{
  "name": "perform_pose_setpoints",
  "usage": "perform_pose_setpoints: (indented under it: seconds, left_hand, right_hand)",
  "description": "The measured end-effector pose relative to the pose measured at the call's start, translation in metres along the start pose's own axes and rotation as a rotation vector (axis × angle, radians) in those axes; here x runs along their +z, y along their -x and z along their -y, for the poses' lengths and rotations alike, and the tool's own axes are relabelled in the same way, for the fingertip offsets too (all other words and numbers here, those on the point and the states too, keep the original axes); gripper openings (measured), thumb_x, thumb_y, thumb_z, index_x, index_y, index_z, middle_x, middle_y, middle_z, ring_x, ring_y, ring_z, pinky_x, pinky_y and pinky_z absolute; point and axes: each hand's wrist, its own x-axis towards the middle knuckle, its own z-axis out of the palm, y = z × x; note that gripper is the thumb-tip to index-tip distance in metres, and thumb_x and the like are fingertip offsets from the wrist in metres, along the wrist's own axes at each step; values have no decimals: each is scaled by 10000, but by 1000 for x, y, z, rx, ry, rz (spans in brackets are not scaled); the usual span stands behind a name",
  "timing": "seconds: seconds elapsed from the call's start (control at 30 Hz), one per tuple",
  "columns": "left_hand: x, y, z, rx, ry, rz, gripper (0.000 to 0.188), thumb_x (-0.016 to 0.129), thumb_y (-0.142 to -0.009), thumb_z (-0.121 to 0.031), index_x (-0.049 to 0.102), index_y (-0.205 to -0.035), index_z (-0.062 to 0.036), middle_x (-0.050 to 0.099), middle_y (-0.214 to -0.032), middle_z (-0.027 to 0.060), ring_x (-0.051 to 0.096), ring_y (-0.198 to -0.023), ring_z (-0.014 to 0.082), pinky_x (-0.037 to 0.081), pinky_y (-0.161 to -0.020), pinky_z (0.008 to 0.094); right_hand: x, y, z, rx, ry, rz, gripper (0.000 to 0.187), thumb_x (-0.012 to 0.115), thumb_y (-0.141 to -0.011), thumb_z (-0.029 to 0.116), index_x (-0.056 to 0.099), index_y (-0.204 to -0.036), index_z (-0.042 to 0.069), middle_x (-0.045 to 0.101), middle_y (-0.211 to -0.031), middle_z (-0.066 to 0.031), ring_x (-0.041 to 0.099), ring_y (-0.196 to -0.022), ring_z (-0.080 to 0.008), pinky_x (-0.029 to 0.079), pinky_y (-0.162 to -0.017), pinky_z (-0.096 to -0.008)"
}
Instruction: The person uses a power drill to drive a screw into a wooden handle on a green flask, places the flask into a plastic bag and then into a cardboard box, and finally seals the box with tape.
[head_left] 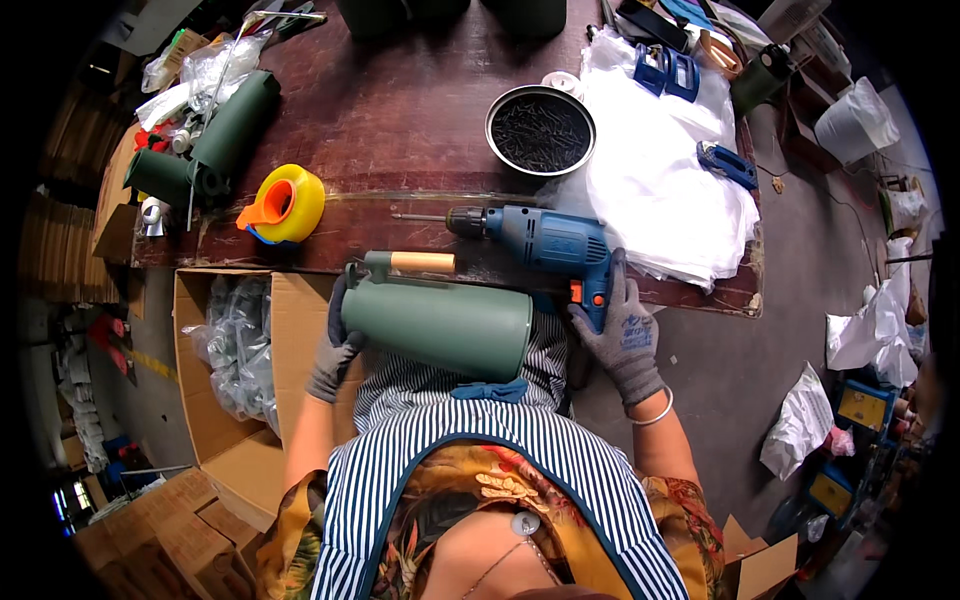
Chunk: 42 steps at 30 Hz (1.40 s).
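A green cylindrical canister (440, 325) lies on its side over my lap, at the table's near edge. A light wooden grip (422, 262) on a green bracket sticks out from its upper side. My gloved left hand (335, 350) is closed around its left end. A blue power drill (550, 238) rests on the table, its long bit pointing left above the canister. My gloved right hand (622, 335) grips the drill's handle, which has orange-red switches. I cannot see how the left fingertips sit behind the canister.
A round tin (541, 172) of dark screws stands beyond the drill. White plastic sheets (660, 180) cover the table's right side, with blue tape dispensers (667, 72) on top. Yellow tape (305, 195) and green parts (235, 135) lie left. An open carton (230, 455) holds plastic-wrapped pieces.
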Motion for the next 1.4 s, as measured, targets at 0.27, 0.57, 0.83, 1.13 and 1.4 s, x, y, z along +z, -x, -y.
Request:
perform_pose_setpoints:
  seconds: [0.27,0.57,0.83,1.13,1.4]
  left_hand:
    - [22,-119,-148,279,-868,31,646,799,-789,-373,604,-1316,-54,622,-1310,148,591,-1196,342,472,-1010,431]
    - [183,-293,-137,678,-1244,139,482,687,-877,-212,590,-1349,-193,667,-1211,76,627,-1114,289,487,-956,418]
    - [181,-297,-126,567,-1128,98,414,674,-867,-181,637,-1276,-232,633,-1245,78,625,-1132,305,516,-953,419]
    - [198,-295,-135,498,-1322,102,338,732,-852,-285,667,-1163,-167,609,-1275,74,597,-1166,329,507,-963,442]
    - [187,-313,-117,456,-823,34,251,726,-858,-269,676,-1068,-140,669,-1102,108,643,-1047,326,518,-915,426]
  right_hand:
    - [20,31,16,64,-152,-163,1068,754,-825,469,169,-1586,-1,578,-1116,-240,712,-828,-349,586,-649,-399]
    - [18,28,13,51,-160,-156,1079,760,-824,480,169,-1590,3,591,-1062,-197,705,-802,-323,579,-639,-387]
    - [20,27,12,35,-146,-164,1068,759,-820,453,171,-1589,0,594,-1092,-215,706,-836,-334,583,-664,-390]
    - [22,29,13,31,-122,-190,1053,753,-828,445,173,-1591,8,600,-1181,-258,712,-888,-360,590,-696,-406]
    - [28,30,12,36,-111,-215,1035,744,-841,461,188,-1590,13,608,-1173,-257,712,-870,-360,585,-687,-409]
